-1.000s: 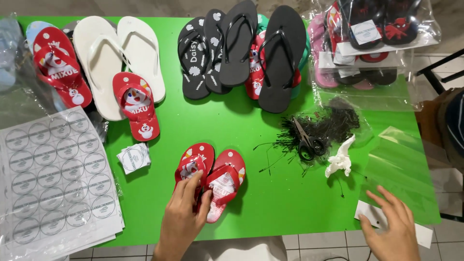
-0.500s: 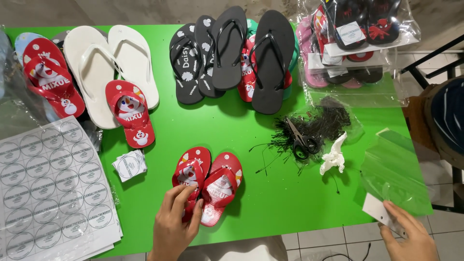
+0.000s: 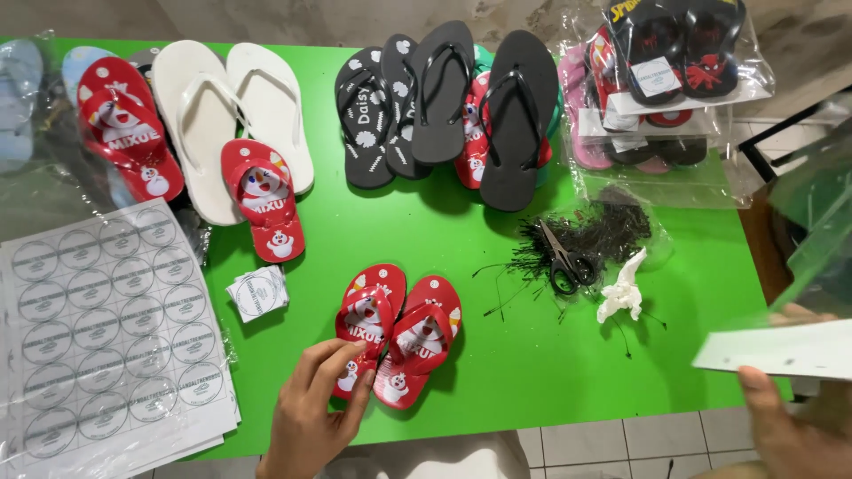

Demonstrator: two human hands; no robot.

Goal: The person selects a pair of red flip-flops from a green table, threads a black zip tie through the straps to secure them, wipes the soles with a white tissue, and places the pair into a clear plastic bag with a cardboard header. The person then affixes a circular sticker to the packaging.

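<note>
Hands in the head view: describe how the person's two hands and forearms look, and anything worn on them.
Both are bare. The left hand shows no glove, ring, watch or sleeve up to the frame edge. The right hand is cut off at the lower right corner; what shows is also ungloved, with no jewellery or sleeve visible.

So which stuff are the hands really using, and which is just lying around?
In use:
- left hand on the small red flip-flop pair
- right hand holding a white card and clear bag

Lying about:
- scissors
- black ties
- sticker sheets
- white flip-flops
- black flip-flops
</note>
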